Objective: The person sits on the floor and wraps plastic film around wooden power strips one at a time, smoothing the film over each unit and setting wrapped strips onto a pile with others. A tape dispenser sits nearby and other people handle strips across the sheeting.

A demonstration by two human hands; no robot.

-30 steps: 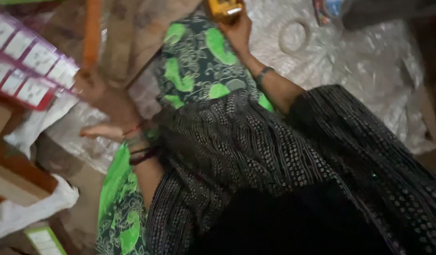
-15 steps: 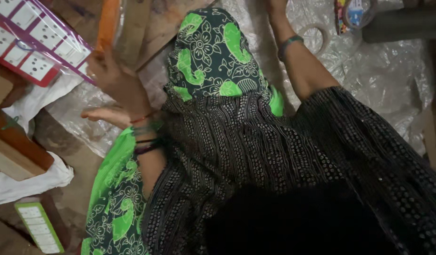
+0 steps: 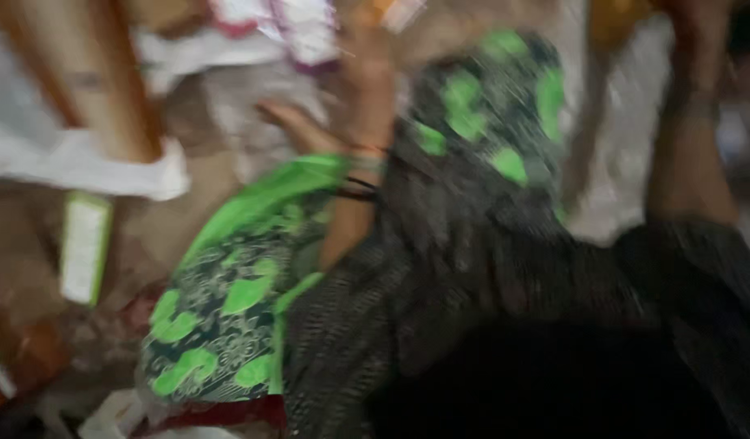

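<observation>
Heavy motion blur across the whole view; fine detail lost.

Nearest the camera: dark dotted garment (image 3: 505, 325) fills the lower right, with a black and green patterned cloth (image 3: 220, 325) draped at lower left and again over the raised knee (image 3: 489, 122).

Left forearm crosses the middle, thin dark bangles (image 3: 360, 189) at the wrist. Left hand (image 3: 354, 89) reaches up to a flat pink-edged card of small white squares (image 3: 297, 28) near the top of the view, and appears to touch its lower edge. Fingers smeared by blur; cannot tell whether they grip the card or merely rest against it.

Left of that: a long brown wooden piece (image 3: 90, 81) lies diagonally, white plastic wrap (image 3: 82, 167) just beside it, and a small green-edged white packet (image 3: 84, 248) lower down on the floor.

Farthest, top right: right forearm runs up to the frame edge; right hand (image 3: 700, 24) largely cut off, its fingers not readable. Crinkled clear plastic sheet (image 3: 627, 162) lies between knee and right arm.
</observation>
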